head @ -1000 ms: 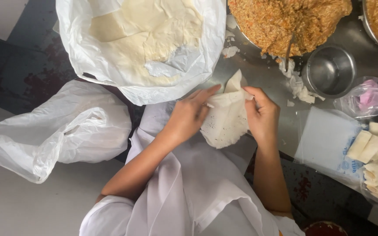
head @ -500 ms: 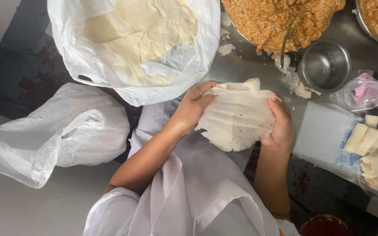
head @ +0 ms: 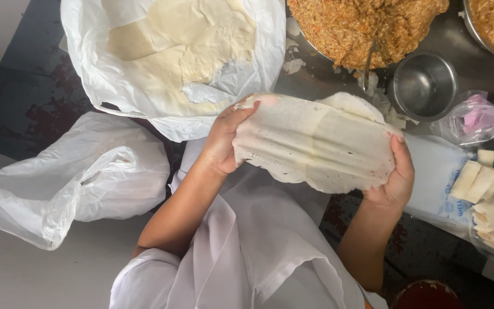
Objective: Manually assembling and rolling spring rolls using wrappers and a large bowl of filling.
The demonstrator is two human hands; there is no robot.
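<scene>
While both hands grip its opposite edges, left hand and right hand, the thin wrapper sheet hangs spread between them, pale, creased in folds, translucent, ragged along its lower rim.

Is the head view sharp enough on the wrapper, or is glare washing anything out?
Head view: the thin wrapper between left hand and right hand is sharp, creases visible; the white plastic bag is bright, nearly blown out; light is soft, shadows faint.

Pretty plain getup: white short sleeves on both bare arms, with a thin white cloth draped down the front.
</scene>
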